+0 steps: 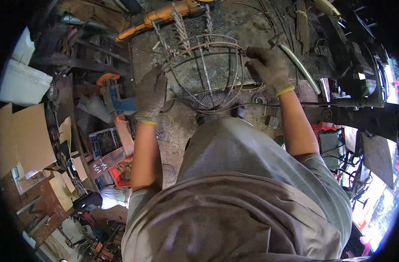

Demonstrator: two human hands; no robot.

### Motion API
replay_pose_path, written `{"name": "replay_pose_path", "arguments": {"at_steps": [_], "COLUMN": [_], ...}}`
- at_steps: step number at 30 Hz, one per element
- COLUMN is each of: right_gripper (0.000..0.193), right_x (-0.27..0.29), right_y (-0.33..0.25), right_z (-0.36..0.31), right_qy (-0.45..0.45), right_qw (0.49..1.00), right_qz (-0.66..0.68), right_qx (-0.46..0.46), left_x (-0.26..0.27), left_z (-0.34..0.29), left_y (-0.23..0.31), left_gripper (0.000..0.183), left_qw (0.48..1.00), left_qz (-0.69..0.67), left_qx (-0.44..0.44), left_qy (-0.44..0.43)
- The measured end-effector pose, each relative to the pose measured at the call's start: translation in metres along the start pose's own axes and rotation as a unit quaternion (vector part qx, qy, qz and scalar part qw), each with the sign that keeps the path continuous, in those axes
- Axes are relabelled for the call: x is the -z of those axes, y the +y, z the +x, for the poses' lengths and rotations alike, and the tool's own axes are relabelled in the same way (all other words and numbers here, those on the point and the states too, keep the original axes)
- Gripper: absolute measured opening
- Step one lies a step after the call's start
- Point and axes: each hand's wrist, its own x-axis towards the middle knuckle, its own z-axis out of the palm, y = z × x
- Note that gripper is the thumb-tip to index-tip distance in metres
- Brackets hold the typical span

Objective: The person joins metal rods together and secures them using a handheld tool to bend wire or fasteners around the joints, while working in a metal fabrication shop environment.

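Note:
A round metal wire frame, with ribs curving from a hoop toward a lower point, is held upright at the near edge of the workbench. My left hand, in a dirty knitted glove with a yellow cuff, pinches the hoop's left side. On the opposite side, the gloved fingers of my right hand close around the hoop's rim. Their fingertips are partly dark and hard to make out. Behind the hoop stand several twisted metal rods.
An orange angle grinder lies at the back of the bench. To the right rests a hammer with a pale metal handle. A blue clamp-like tool, a plastic crate and cardboard crowd the left. Thin rods lie at the back right.

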Motion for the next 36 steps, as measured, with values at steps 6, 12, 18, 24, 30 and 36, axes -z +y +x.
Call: {"name": "replay_pose_path", "arguments": {"at_steps": [6,12,18,24,30,36], "right_gripper": [0.036,0.036,0.033,0.038,0.036,0.036], "right_x": [-0.024,-0.025,-0.028,-0.029,-0.032,-0.034], "right_y": [0.014,0.003,0.003,-0.001,0.011,0.01], "right_z": [0.009,0.011,0.015,0.014,0.016,0.016], "right_qy": [0.036,0.063,0.069,0.067,0.068,0.083], "right_qw": [0.999,0.997,0.991,0.996,0.995,0.994], "right_qz": [-0.014,-0.042,-0.115,-0.059,-0.077,-0.067], "right_qx": [-0.001,0.016,0.001,0.012,-0.006,0.016], "left_x": [0.001,0.014,0.009,-0.003,-0.001,-0.002], "left_z": [0.011,0.008,0.007,0.014,0.012,0.011], "left_y": [0.007,0.0,0.005,-0.004,-0.007,0.005], "left_gripper": [0.037,0.038,0.039,0.04,0.038,0.037], "left_qw": [0.997,0.999,0.998,0.997,0.995,0.996], "left_qz": [0.072,-0.024,0.023,0.075,0.094,0.092], "left_qx": [0.014,0.046,0.02,0.029,0.001,0.014], "left_qy": [-0.007,-0.015,-0.046,-0.021,-0.03,-0.006]}}
